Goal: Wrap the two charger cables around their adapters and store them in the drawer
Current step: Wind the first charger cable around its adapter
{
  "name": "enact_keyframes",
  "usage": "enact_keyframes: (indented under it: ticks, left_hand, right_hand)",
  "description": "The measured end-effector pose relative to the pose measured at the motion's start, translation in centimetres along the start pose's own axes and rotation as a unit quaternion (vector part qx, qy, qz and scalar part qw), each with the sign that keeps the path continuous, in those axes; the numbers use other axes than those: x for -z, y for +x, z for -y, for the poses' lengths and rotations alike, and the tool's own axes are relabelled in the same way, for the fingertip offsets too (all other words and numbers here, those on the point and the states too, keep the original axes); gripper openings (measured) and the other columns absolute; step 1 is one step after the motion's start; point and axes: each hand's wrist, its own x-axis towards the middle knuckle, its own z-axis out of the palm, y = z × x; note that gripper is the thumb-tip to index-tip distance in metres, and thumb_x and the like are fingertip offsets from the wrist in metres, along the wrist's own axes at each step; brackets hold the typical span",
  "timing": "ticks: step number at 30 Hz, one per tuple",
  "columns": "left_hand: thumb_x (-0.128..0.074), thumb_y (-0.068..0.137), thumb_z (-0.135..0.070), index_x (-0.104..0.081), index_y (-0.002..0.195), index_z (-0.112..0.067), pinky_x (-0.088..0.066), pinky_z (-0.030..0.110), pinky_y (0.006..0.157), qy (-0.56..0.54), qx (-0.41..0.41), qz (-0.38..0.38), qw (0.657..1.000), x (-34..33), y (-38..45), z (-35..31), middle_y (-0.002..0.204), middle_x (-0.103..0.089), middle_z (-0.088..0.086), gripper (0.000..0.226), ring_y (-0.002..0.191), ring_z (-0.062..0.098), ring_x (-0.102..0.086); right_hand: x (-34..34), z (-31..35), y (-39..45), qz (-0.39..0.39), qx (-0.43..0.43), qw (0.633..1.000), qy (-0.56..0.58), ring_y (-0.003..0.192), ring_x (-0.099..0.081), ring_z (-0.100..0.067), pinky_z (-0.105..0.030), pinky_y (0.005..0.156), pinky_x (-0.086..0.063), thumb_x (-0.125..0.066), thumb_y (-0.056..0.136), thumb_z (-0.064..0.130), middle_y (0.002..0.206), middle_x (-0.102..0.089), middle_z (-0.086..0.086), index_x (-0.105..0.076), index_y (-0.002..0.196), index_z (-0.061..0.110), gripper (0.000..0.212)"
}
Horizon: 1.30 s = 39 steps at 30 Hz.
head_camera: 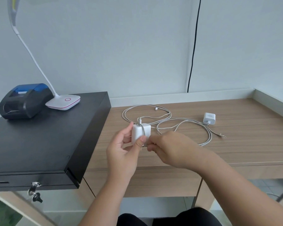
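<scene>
My left hand (122,147) holds a white square adapter (140,132) upright above the wooden desk (235,144), thumb pressed on its front. One turn of white cable runs over the adapter's face. My right hand (168,148) pinches that cable just right of the adapter. The rest of the cable (145,111) lies in loose loops on the desk behind. A second, smaller white adapter (209,118) lies further right with its own cable (199,131) curled in front. The black cash drawer (39,144) stands at the left, closed, with keys (34,191) in its lock.
A black and blue receipt printer (23,101) and a white desk lamp base (63,101) sit on top of the cash drawer. A black cord (193,54) hangs down the wall. A low white rim (271,97) edges the desk at the back and right.
</scene>
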Motion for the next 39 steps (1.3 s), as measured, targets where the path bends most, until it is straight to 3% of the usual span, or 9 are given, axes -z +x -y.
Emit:
enact_keyframes:
  ticks: [6, 10, 15, 19, 23, 27, 30, 34, 39]
  left_hand:
    - [-0.074, 0.076, -0.026, -0.061, 0.119, -0.036, -0.057, 0.022, 0.067, 0.046, -0.032, 0.081, 0.995, 0.8, -0.4, -0.4, 0.1, -0.065, -0.012, 0.046, 0.093, 0.011, -0.066]
    - [-0.076, 0.073, -0.023, -0.063, 0.117, -0.032, -0.056, 0.023, 0.067, 0.029, 0.004, 0.106, 0.994, 0.9, -1.0, -0.6, 0.1, -0.066, -0.003, 0.047, 0.087, 0.003, -0.065]
    - [-0.08, 0.072, -0.022, -0.066, 0.115, -0.033, -0.057, 0.026, 0.066, 0.01, 0.019, 0.13, 0.991, 1.5, -1.1, -0.6, 0.105, -0.07, 0.008, 0.046, 0.091, 0.015, -0.068]
    - [-0.08, 0.07, -0.02, -0.067, 0.116, -0.028, -0.057, 0.028, 0.064, 0.002, 0.023, 0.144, 0.989, 1.8, -1.4, -1.0, 0.102, -0.071, 0.007, 0.049, 0.088, 0.012, -0.066]
    - [-0.081, 0.07, -0.03, -0.068, 0.118, -0.025, -0.057, 0.03, 0.064, 0.011, 0.013, 0.16, 0.987, 2.3, -1.5, -1.2, 0.1, -0.07, 0.004, 0.05, 0.088, 0.014, -0.065]
    - [-0.078, 0.071, -0.035, -0.069, 0.115, -0.037, -0.058, 0.03, 0.063, 0.024, -0.014, 0.182, 0.983, 2.6, -1.5, -1.9, 0.099, -0.067, -0.002, 0.045, 0.089, 0.014, -0.064]
    - [-0.078, 0.073, -0.033, -0.069, 0.114, -0.039, -0.057, 0.031, 0.066, -0.008, -0.027, 0.183, 0.983, 2.2, -1.7, -2.4, 0.1, -0.066, 0.002, 0.043, 0.092, 0.017, -0.063]
    - [-0.078, 0.072, -0.028, -0.07, 0.114, -0.033, -0.055, 0.027, 0.067, -0.069, -0.021, 0.165, 0.984, 1.4, -2.0, -2.8, 0.101, -0.067, 0.006, 0.043, 0.092, 0.015, -0.063]
    - [-0.083, 0.067, -0.043, -0.072, 0.112, -0.031, -0.055, 0.024, 0.069, -0.151, 0.006, 0.125, 0.981, 0.3, -2.1, -3.0, 0.101, -0.07, 0.0, 0.048, 0.093, 0.012, -0.064]
  right_hand:
    - [3.4, -0.7, 0.4, -0.046, 0.061, 0.997, -0.019, 0.057, -0.048, -0.006, -0.025, 0.054, -0.037, -0.061, 0.088, 0.042, 0.06, -0.048, 0.012, -0.066, 0.088, 0.026, 0.017]
    - [4.9, -1.7, 1.3, -0.073, 0.069, 0.993, 0.058, 0.047, -0.044, -0.004, -0.014, 0.047, -0.027, -0.074, 0.081, 0.036, 0.042, -0.038, 0.01, -0.072, 0.079, 0.021, 0.015]
    - [4.1, -2.4, 1.3, -0.082, 0.058, 0.983, 0.153, 0.047, -0.027, -0.012, -0.017, 0.047, -0.021, -0.072, 0.083, 0.035, 0.045, -0.029, 0.005, -0.068, 0.074, 0.015, 0.022]
    - [3.5, -2.3, 1.6, -0.046, 0.056, 0.97, 0.232, 0.053, -0.028, -0.012, -0.022, 0.051, -0.024, -0.067, 0.088, 0.027, 0.055, -0.038, -0.018, -0.058, 0.071, 0.005, 0.029]
    - [3.5, -1.9, 1.9, 0.019, 0.033, 0.962, 0.271, 0.052, -0.027, -0.005, -0.014, 0.05, -0.024, -0.06, 0.093, 0.016, 0.057, -0.031, -0.003, -0.049, 0.067, -0.003, 0.034]
    - [3.8, -2.1, 2.3, 0.076, 0.024, 0.937, 0.34, 0.053, -0.027, -0.007, -0.018, 0.051, -0.024, -0.055, 0.094, 0.023, 0.057, -0.03, 0.007, -0.048, 0.058, 0.016, 0.037]
    - [3.4, -2.4, 2.2, 0.083, -0.005, 0.897, 0.434, 0.048, -0.021, -0.012, -0.023, 0.046, -0.017, -0.052, 0.092, 0.029, 0.053, -0.026, 0.002, -0.045, 0.059, 0.016, 0.036]
    - [1.3, -2.5, 1.9, 0.068, -0.053, 0.801, 0.592, 0.037, -0.016, -0.006, -0.012, 0.035, -0.019, -0.051, 0.09, 0.028, 0.045, -0.026, 0.005, -0.039, 0.064, 0.01, 0.034]
    - [-1.2, -1.6, 2.2, 0.015, -0.067, 0.724, 0.686, 0.056, -0.006, -0.024, -0.023, 0.043, -0.007, -0.075, 0.072, 0.048, 0.061, -0.029, -0.003, -0.057, 0.068, 0.021, 0.033]
